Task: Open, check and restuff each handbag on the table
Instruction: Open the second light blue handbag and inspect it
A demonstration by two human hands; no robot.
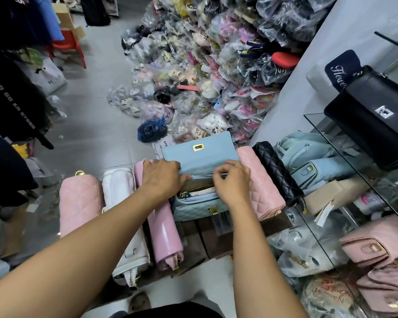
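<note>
Blue handbag (193, 211) tight between two pink bags (262, 187)

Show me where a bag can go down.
One bare patch: brown tabletop in front of the open blue bag, right of the glossy pink bag. The row is packed side to side; wrapped bags crowd the right.
</note>
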